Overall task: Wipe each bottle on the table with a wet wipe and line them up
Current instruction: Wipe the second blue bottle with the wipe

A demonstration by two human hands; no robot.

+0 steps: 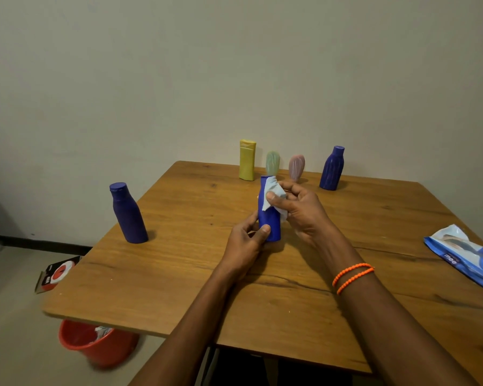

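My left hand (247,240) grips the lower part of a blue bottle (269,222) held upright just above the middle of the wooden table (179,274). My right hand (299,207) pinches a white wet wipe (273,195) against the bottle's upper part and cap. Along the far edge stand a yellow bottle (247,160), a pale green bottle (272,162), a pink bottle (296,167) and a dark blue bottle (331,168). Another dark blue bottle (127,213) stands alone at the left.
A blue and white pack of wet wipes (463,254) lies at the table's right edge. On the floor to the left sit a red bucket (95,346) holding used wipes and a red and black packet (56,274). A plain wall rises behind the table.
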